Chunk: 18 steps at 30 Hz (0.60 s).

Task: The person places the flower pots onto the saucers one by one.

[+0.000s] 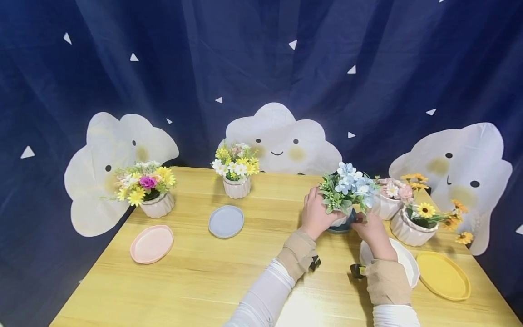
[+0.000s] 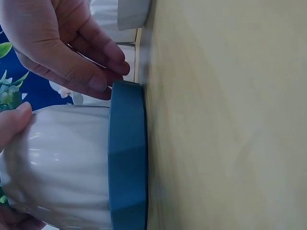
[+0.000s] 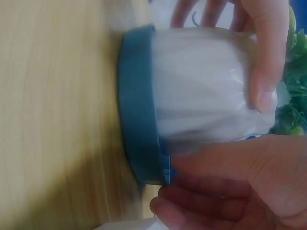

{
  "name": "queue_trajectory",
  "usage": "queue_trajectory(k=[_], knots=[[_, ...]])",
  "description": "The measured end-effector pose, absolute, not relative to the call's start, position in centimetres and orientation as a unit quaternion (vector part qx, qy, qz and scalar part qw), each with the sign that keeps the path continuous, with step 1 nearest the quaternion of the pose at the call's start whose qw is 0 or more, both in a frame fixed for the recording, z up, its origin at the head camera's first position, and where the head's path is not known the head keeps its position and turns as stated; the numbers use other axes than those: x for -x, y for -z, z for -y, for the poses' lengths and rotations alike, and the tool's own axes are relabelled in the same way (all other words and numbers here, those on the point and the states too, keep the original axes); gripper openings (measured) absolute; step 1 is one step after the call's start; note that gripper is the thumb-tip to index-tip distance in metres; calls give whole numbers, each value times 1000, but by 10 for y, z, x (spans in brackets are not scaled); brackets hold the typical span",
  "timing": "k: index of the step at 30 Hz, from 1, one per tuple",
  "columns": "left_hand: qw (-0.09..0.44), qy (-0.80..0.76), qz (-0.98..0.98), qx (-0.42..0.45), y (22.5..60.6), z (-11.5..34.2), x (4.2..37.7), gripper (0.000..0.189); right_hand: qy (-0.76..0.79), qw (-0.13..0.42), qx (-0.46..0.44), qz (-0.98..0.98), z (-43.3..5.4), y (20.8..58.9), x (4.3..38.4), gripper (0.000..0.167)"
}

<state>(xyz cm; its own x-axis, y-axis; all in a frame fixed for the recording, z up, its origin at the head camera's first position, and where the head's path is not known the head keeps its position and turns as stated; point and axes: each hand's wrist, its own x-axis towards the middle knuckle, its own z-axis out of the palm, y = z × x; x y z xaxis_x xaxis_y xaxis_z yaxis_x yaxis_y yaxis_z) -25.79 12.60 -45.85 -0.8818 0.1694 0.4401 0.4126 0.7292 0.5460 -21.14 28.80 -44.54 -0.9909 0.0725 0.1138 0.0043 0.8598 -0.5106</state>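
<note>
My left hand (image 1: 320,213) grips the upper part of a white ribbed flowerpot (image 2: 67,163) from the side, its thumb and fingers spread round it. Blue artificial flowers (image 1: 350,181) and green leaves rise from this pot. The pot stands in a dark blue faceted saucer (image 3: 139,105) on the wooden table, mostly hidden by the hands in the head view. On the saucer's right side, my right hand (image 1: 372,229) pinches the rim, with the thumb (image 3: 206,163) inside and the curled fingers outside.
Potted flowers with pink blooms (image 1: 388,204) and orange blooms (image 1: 414,227) stand right of the hands. A white saucer (image 1: 404,259) lies under the right forearm, beside a yellow saucer (image 1: 445,276). Leftward are two more flowerpots (image 1: 237,187), a grey-blue saucer (image 1: 226,221) and a pink saucer (image 1: 152,244).
</note>
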Motion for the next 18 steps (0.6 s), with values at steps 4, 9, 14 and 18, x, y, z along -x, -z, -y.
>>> queue_trajectory(k=[4,9,14,18], knots=[[176,333,911,168,458,-127,257,95,-274,65,25,959,-287,444,210,25],[165,337,910,177,459,-128,258,95,-271,67,19,960,-287,444,209,22],[144,352,909,170,461,-130,259,94,-270,64,19,961,-287,444,209,21],[124,359,910,167,462,-132,259,96,-269,55,24,961,-287,444,210,21]])
